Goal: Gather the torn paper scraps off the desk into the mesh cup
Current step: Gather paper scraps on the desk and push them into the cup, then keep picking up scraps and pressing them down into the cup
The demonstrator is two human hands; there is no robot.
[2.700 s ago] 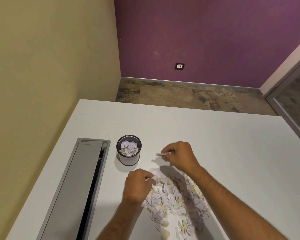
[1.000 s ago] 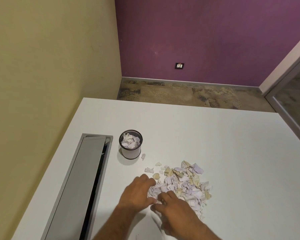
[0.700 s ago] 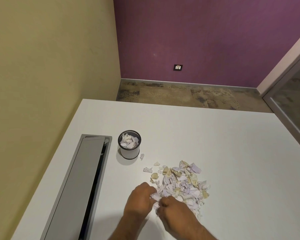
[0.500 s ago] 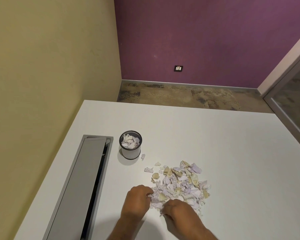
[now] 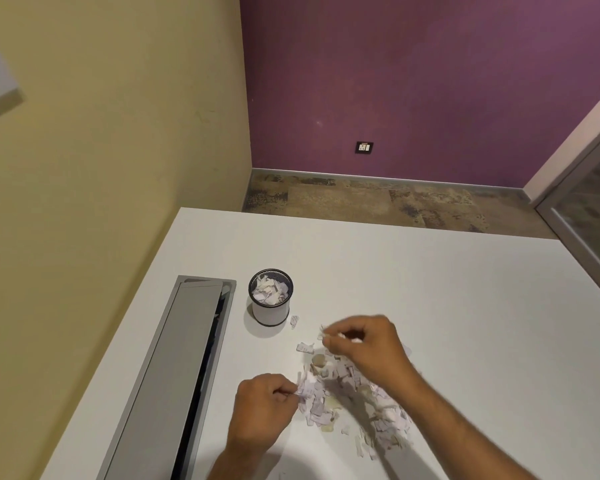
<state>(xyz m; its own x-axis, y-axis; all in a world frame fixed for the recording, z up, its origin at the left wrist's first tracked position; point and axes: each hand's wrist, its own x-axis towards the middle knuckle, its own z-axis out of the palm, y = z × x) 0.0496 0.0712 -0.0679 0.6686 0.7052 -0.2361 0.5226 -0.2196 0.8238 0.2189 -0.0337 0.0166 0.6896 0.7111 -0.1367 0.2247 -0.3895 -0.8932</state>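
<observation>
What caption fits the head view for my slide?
Both hands, left hand and right hand, pinch paper scraps beside the part-filled mesh cup.

You have one mesh cup (image 5: 271, 308) on the counter (image 5: 430, 306), with paper bits inside. You have one big pile of torn paper scraps (image 5: 347, 393), too many to count. Two stray scraps lie apart near the cup, one (image 5: 294, 321) just beside it and one (image 5: 305, 347) closer to the pile. You have two hands, left hand (image 5: 260, 410) and right hand (image 5: 368, 344). One gray hatch (image 5: 177, 368) sits in the counter.
</observation>
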